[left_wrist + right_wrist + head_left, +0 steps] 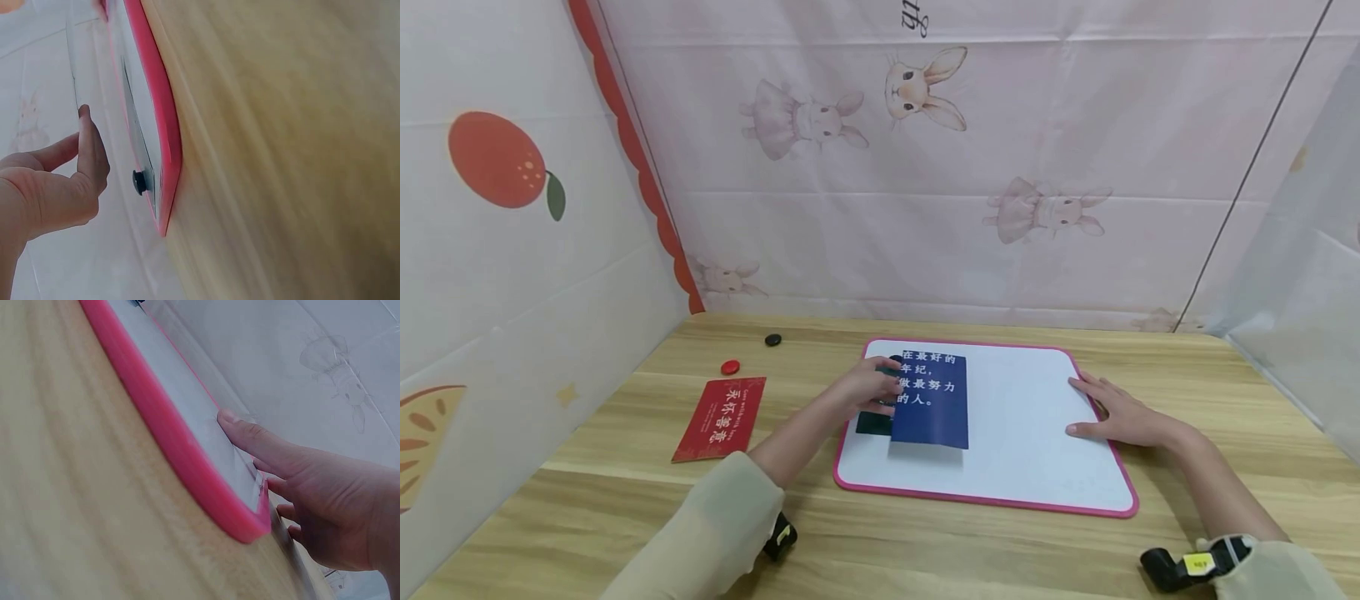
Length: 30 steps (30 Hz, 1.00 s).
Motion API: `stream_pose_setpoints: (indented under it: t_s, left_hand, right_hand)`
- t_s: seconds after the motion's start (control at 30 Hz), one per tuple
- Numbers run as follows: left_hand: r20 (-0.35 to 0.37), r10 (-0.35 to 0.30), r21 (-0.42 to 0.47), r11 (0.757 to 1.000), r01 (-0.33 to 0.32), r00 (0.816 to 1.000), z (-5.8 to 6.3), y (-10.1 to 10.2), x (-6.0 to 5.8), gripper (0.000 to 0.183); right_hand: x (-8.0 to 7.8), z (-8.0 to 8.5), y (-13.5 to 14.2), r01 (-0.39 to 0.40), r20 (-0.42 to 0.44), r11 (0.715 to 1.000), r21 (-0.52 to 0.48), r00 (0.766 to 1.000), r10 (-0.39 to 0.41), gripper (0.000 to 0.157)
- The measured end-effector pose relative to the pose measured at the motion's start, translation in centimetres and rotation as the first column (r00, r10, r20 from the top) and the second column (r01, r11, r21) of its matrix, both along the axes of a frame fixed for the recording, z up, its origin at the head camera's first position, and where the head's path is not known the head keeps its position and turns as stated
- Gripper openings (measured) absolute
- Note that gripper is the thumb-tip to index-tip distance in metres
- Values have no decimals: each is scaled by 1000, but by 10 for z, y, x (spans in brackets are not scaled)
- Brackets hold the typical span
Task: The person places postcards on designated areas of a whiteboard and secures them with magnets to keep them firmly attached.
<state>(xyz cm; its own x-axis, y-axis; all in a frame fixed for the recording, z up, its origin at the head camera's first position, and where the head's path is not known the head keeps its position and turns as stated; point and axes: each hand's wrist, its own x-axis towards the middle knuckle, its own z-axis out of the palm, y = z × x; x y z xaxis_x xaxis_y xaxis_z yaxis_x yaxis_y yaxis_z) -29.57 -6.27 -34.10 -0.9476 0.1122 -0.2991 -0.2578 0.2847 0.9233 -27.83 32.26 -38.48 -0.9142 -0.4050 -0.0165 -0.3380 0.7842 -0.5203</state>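
Observation:
My left hand pinches a dark blue card with white Chinese writing by its left edge. The card hangs over the left half of a whiteboard with a pink frame, casting a shadow. Partly hidden behind the hand, a dark green card lies on the board's left side. A black round magnet sits on that side in the left wrist view. At the board's right edge rests my right hand, fingers spread. Its thumb lies over the white surface in the right wrist view.
Left of the board, a red card with gold writing lies on the wooden table. Beyond it are a red round magnet and a black one. A printed curtain hangs behind the table.

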Motion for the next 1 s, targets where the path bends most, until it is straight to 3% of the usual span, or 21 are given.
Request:
stream_pose_setpoints:
  t_s: [0.5,1.0]
  left_hand:
    - [-27,-23,27,999,23,999,2,14,-2,42]
    - [-24,-1,68,998,2,1000,4,23,-4,41]
  right_hand:
    - [0,0,-1,-2,2,1000,-3,1000,2,87]
    - [0,-1,0,-5,-8,1000,-4,1000,5,88]
